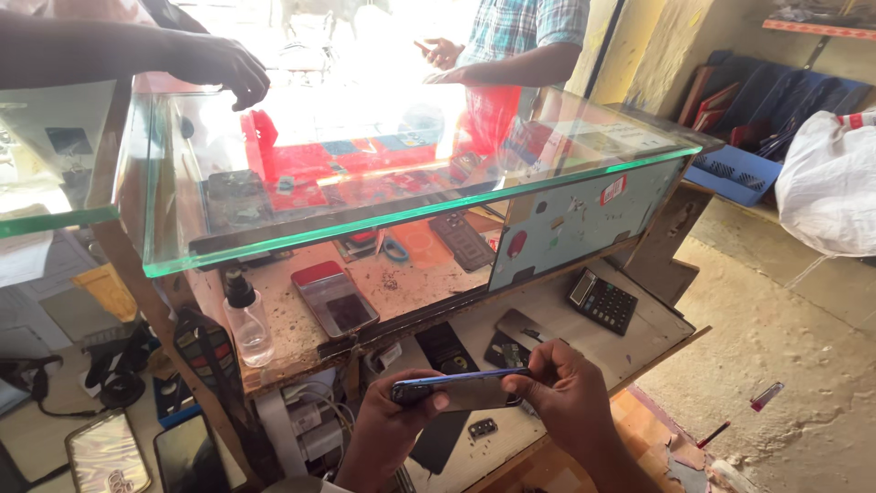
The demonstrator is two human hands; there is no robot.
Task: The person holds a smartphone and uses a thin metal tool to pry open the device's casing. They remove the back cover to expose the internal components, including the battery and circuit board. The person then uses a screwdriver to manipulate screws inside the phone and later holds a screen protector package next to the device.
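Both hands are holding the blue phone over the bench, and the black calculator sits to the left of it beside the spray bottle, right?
Not quite. Both hands do hold the blue phone, but the head view shows the black calculator to the right, far from the spray bottle.

Both hands come up from the bottom edge, close together, with the phone (pixel 459 391) between them. The left hand (pixel 388 427) grips the left end of the phone, thumb on top, fingers curled under. The right hand (pixel 564 394) pinches the right end, knuckles up, fingers bent over the edge.
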